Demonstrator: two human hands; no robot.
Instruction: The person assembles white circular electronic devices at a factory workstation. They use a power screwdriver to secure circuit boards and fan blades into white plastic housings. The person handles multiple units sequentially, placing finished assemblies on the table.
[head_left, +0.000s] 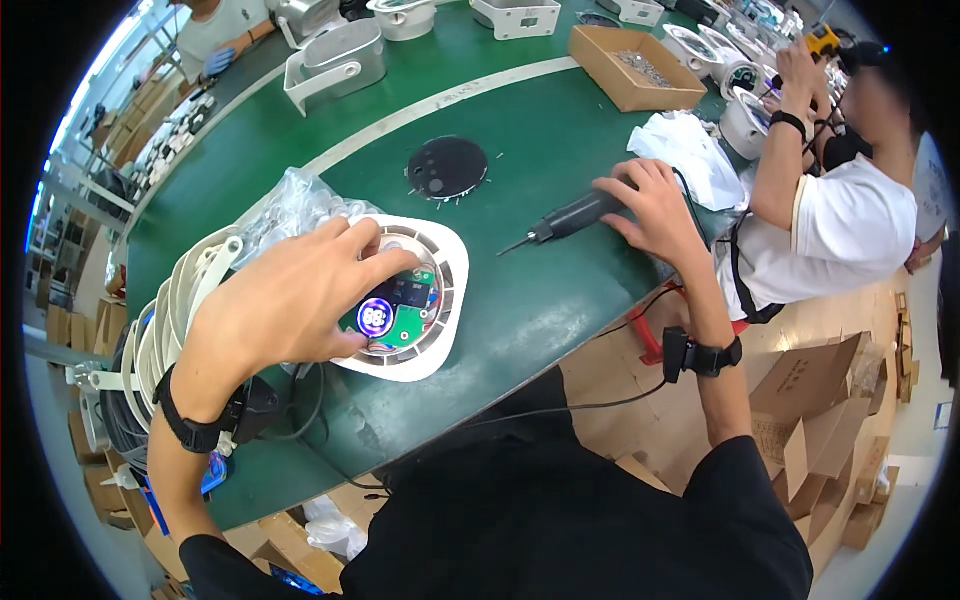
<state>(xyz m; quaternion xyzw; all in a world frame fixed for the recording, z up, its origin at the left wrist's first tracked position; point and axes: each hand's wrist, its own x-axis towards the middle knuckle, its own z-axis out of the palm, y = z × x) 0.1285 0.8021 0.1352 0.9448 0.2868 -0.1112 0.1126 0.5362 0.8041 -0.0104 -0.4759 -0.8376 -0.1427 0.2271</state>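
Observation:
A white rounded housing (452, 300) sits at the table's near left, its inside facing up. In it is a green circuit board (408, 325) with a lit round two-digit display (375, 317). My left hand (290, 290) reaches over the housing, thumb and forefinger on opposite sides of the board; its other fingers are partly hidden. To the right, my right hand (655, 210) has its fingers around the rear of a black electric screwdriver (578, 218). The screwdriver's thin bit points left toward the housing, apart from it. A black round cover (447, 168) lies flat beyond them.
Clear plastic bags (300, 210) and stacked white housing parts (165, 330) crowd the left. Farther off are a cardboard box of small parts (640, 70), a white bag (685, 150) and grey housings (340, 65). A co-worker (850, 230) sits at right. Cables hang by the table edge.

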